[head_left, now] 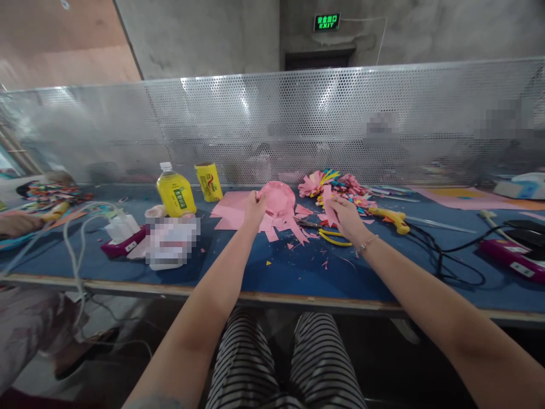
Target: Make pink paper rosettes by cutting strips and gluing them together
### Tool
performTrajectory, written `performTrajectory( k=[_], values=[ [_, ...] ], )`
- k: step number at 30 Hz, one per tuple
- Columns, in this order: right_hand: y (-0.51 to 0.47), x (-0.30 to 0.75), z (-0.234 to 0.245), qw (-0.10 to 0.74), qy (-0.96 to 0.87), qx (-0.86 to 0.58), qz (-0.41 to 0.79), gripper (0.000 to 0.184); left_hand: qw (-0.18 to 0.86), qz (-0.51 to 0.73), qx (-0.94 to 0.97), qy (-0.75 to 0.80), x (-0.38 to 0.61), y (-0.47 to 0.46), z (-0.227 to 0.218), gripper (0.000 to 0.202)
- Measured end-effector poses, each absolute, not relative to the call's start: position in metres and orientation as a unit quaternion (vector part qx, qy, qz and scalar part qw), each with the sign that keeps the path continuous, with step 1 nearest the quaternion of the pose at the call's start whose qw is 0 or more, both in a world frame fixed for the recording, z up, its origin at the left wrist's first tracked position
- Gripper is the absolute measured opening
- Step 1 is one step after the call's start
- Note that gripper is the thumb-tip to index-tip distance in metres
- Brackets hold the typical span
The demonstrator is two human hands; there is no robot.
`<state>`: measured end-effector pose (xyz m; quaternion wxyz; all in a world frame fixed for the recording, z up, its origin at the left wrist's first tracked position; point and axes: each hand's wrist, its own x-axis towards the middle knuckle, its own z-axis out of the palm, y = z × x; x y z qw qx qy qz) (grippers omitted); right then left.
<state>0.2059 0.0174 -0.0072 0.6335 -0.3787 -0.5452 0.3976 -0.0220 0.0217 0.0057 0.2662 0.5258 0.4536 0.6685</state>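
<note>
Pink first, head view: paper disc sits mid-table, straight ahead of me, over/beside flat pink sheets; can't tell if it's touching them. It's round, rim crinkled, so no clear long axis; cut strips below it point twd me, the rt-hand ones slanting off rt. My L hand pinches its left rim, thumb + fingers closed. My R hand grips a loose pink strip, flat + narrow, long axis approx. up/down in view, top tipped a bit left, apart from the disc. Btwn hands: scissors, yellow plastic loop handles twd me. Yellow glue gun just rt of R hand. Tabletop matte blue w/ paper scraps; behind, perforated metal screen.
</note>
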Motion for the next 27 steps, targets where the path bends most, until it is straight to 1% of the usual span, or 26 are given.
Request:
performTrajectory(
  k=[1, 3, 8, 12, 15, 20, 24, 27],
  values=[
    [0.014, 0.206, -0.003, 0.652, -0.526, -0.36, 0.41, 0.017, 0.269, 0.671, 0.513, 0.464, -0.023, 0.022, 0.006, 0.022],
    [0.007, 0.205, 0.003, 0.656, -0.514, -0.332, 0.442, 0.016, 0.295, 0.673, 0.487, 0.472, -0.023, 0.023, 0.005, 0.019],
    [-0.005, 0.193, -0.003, 0.551, -0.582, -0.319, 0.506, 0.014, 0.406, 0.702, 0.422, 0.405, -0.019, 0.022, 0.008, 0.019],
    [-0.001, 0.184, -0.019, 0.474, -0.635, -0.378, 0.479, 0.013, 0.484, 0.699, 0.39, 0.355, -0.015, 0.02, 0.011, 0.02],
    [0.002, 0.179, -0.027, 0.447, -0.656, -0.401, 0.456, 0.013, 0.516, 0.691, 0.394, 0.318, -0.012, 0.017, 0.014, 0.02],
    [0.003, 0.171, -0.034, 0.442, -0.667, -0.375, 0.467, 0.014, 0.567, 0.634, 0.455, 0.263, -0.005, 0.003, 0.019, 0.02],
    [0.005, 0.165, -0.036, 0.481, -0.657, -0.364, 0.451, 0.014, 0.584, 0.61, 0.474, 0.249, -0.001, -0.003, 0.019, 0.022],
    [0.007, 0.165, -0.034, 0.521, -0.637, -0.358, 0.441, 0.016, 0.579, 0.589, 0.493, 0.272, -0.001, 0.001, 0.015, 0.023]
  ],
)
